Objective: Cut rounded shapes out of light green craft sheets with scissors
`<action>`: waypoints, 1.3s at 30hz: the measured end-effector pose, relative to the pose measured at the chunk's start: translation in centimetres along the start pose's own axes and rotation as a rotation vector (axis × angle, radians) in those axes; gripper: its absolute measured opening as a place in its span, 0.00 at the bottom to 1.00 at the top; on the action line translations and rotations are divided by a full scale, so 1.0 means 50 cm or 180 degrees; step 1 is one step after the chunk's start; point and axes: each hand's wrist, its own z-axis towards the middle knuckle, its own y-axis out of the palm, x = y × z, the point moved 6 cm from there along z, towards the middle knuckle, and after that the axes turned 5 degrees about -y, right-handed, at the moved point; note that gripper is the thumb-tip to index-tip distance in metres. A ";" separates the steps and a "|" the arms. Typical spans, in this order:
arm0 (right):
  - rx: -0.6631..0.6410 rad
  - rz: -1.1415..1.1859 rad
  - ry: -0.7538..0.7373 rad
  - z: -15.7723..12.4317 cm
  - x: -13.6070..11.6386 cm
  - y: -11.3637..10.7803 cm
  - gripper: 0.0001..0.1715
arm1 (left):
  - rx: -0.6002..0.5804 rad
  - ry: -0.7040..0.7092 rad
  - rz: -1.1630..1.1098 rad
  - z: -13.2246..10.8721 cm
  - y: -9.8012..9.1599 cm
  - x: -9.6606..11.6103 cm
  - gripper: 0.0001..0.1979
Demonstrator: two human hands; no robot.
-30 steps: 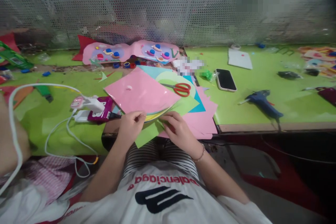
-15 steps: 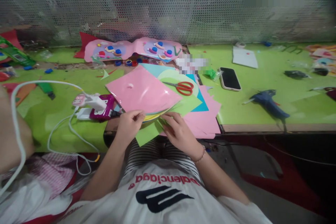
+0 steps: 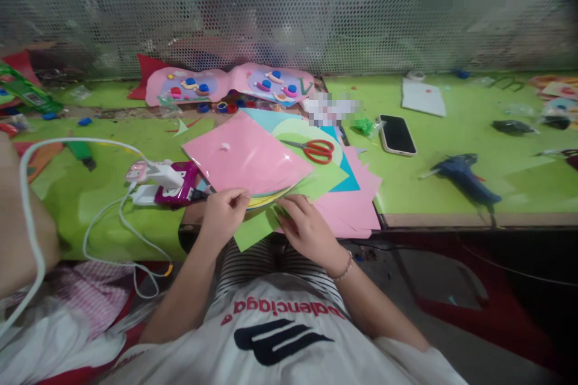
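A stack of coloured sheets with a glossy pink sheet (image 3: 248, 153) on top lies at the table's front edge, its near edge bent up with yellow layers showing. My left hand (image 3: 226, 210) pinches the near left edge of this stack. At the near right edge, my right hand (image 3: 304, 222) has its fingers curled round a light green sheet (image 3: 255, 230), which sticks out below the stack toward my lap. Red-handled scissors (image 3: 317, 151) rest on pale green and blue paper just right of the pink sheet.
A purple power adapter (image 3: 180, 183) with white plugs and a looping white cable is at left. To the right are a phone (image 3: 397, 135), a blue glue gun (image 3: 467, 177) and a white card (image 3: 423, 97). Pink decorated cutouts (image 3: 271, 83) lean behind. Another person's arm (image 3: 24, 222) is at far left.
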 end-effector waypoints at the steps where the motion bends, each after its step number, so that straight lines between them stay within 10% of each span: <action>1: -0.0008 0.0007 0.0007 0.000 0.000 0.001 0.21 | 0.0002 0.0015 0.0029 0.000 0.000 0.000 0.12; 16: -0.0374 -0.0195 0.0110 0.000 -0.001 0.012 0.27 | -0.0193 0.0350 0.0194 -0.009 0.003 0.004 0.13; 39: -0.0319 -0.0341 -0.0002 -0.001 -0.004 0.012 0.24 | -0.0387 -0.0305 -0.0070 0.019 0.000 -0.007 0.11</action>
